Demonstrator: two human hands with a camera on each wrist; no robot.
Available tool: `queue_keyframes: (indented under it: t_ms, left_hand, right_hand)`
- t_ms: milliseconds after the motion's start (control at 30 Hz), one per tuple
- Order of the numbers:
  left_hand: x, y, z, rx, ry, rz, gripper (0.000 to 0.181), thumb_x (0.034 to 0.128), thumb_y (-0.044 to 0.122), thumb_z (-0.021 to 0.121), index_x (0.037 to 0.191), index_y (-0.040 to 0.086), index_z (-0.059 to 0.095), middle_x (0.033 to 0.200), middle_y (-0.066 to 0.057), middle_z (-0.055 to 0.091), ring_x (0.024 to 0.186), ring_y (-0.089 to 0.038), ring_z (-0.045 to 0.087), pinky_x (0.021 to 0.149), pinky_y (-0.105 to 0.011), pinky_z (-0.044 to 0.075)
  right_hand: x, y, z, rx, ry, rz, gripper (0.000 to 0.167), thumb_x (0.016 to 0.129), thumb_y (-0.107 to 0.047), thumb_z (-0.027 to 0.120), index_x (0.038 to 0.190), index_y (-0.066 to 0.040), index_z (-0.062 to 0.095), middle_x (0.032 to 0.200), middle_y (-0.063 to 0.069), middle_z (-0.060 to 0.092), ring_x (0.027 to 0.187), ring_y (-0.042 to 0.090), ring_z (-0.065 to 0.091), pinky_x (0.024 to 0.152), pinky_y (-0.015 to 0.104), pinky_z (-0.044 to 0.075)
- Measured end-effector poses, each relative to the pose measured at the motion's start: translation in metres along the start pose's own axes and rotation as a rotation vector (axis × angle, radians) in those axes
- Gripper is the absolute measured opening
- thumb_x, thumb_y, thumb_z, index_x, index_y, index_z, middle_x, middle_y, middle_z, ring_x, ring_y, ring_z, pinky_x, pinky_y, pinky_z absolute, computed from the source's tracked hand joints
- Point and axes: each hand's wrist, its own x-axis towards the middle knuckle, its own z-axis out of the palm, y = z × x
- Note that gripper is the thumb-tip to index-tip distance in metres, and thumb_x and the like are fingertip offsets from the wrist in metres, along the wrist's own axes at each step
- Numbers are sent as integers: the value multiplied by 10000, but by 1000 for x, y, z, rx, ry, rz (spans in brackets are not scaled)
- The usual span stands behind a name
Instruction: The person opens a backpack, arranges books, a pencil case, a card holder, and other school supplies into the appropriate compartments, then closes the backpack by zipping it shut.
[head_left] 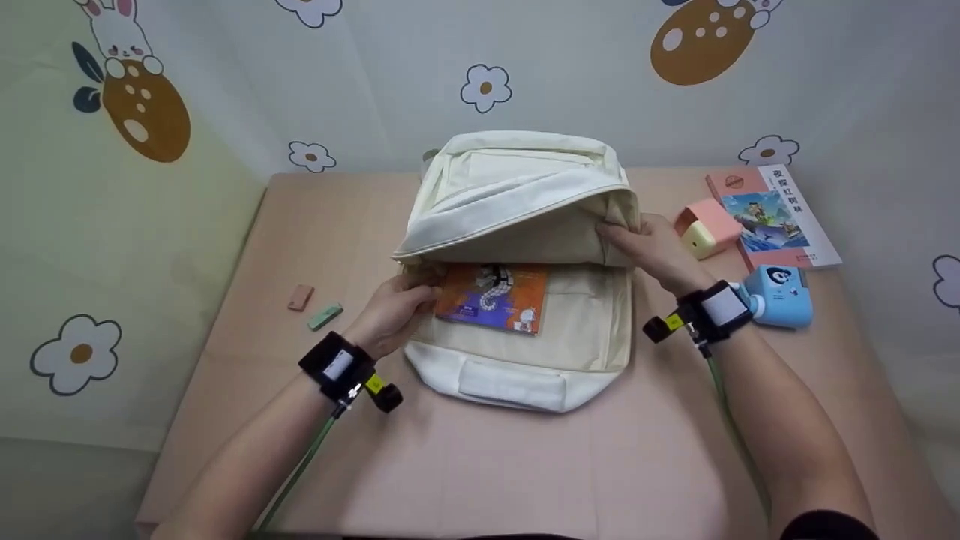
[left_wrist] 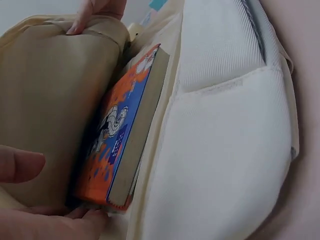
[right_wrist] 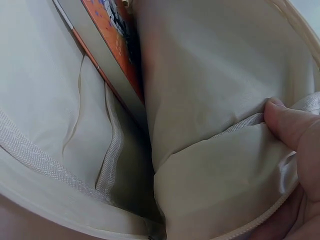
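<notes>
Two-handed, reaching toward the open cream fabric backpack (head_left: 517,356). At the backpack's left edge, resting the bare left hand (head_left: 390,311) with fingers part-hidden; cannot tell whether gripping. Inside the backpack, the thick orange-and-purple paperback book (head_left: 491,298), partly covered by the smooth, curved cloth flap (head_left: 525,244). At the backpack's right, pinching that flap with the bare right hand (head_left: 660,247).

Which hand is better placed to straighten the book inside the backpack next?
Probably the left hand: its fingers lie close to the book's near end, while the right hand grips the raised flap of the backpack, farther from it.
</notes>
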Motion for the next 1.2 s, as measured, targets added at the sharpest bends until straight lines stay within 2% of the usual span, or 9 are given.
queue_keyframes:
  t_ms: [67, 200, 367, 433, 500, 667, 800, 967, 1200]
  left_hand:
    - [-7, 5, -7, 5, 26, -44, 637, 1001, -73, 504, 1561, -112, 204, 1595, -225, 305, 1157, -230, 458, 999, -302, 412]
    - [-13, 15, -21, 77, 67, -67, 806, 997, 15, 594, 1594, -74, 60, 1645, -237, 206, 1429, -278, 342, 1189, -376, 268]
    - [-1, 26, -31, 468, 109, 22, 1120, 905, 336, 796, 1647, 144, -20, 1691, -154, 134, 1542, -304, 169, 1219, -459, 203]
    - [8, 29, -36, 606, 101, 82, 1137, 863, 427, 823, 1656, 216, 35, 1703, -99, 103, 1552, -283, 113, 1222, -489, 168]
    - [19, 31, -40, 667, 70, 148, 1091, 856, 432, 828, 1656, 243, 110, 1706, -61, 103, 1548, -273, 119, 1213, -510, 187]
    - [38, 35, -41, 674, -26, 274, 833, 903, 296, 806, 1598, 190, 359, 1617, -34, 372, 1472, -225, 342, 1171, -457, 320]
    - [35, 42, -27, 702, -36, 298, 498, 941, 196, 761, 1401, 77, 612, 1347, -79, 632, 1241, -210, 556, 1083, -397, 419]
    - [20, 54, -10, 782, 37, 300, 281, 973, 123, 704, 1213, -23, 693, 1159, -119, 686, 1062, -212, 590, 969, -378, 473]
    - [36, 41, -22, 835, 86, 309, 273, 1003, 183, 671, 1200, -3, 704, 1212, -165, 680, 1097, -261, 611, 985, -439, 489]
  right_hand:
    - [0, -1, 0, -3, 4, 3, 629, 938, -556, 684, 1306, -48, 630, 1314, 111, 642, 1226, 212, 554, 1063, 469, 411]
    - [2, -1, 1, 1, 7, -5, 615, 941, -547, 684, 1280, -35, 648, 1304, 113, 651, 1225, 210, 561, 1066, 458, 408]
    - [2, -1, -1, -10, 21, -2, 604, 939, -559, 680, 1233, -32, 658, 1256, 104, 654, 1170, 197, 560, 1021, 418, 420]
    - [2, 0, -1, -20, 28, 4, 601, 932, -572, 682, 1194, -31, 664, 1220, 102, 659, 1125, 202, 562, 971, 399, 433]
    - [2, 1, -1, -27, 31, 7, 597, 925, -582, 684, 1164, -35, 669, 1187, 98, 660, 1089, 205, 561, 925, 384, 438]
    - [3, 1, 0, -26, 14, -9, 579, 944, -558, 674, 1202, -40, 671, 1228, 99, 672, 1131, 203, 584, 935, 367, 456]
    - [3, 1, 1, 4, 4, -15, 579, 965, -514, 668, 1288, -33, 650, 1299, 112, 655, 1200, 205, 573, 1009, 396, 445]
    - [3, 1, 3, 43, -2, -6, 585, 973, -477, 677, 1348, -33, 616, 1337, 121, 630, 1243, 205, 543, 1077, 438, 396]
    - [3, 2, 1, 33, 2, -6, 598, 967, -505, 671, 1320, -25, 626, 1313, 133, 646, 1240, 220, 559, 1084, 460, 393]
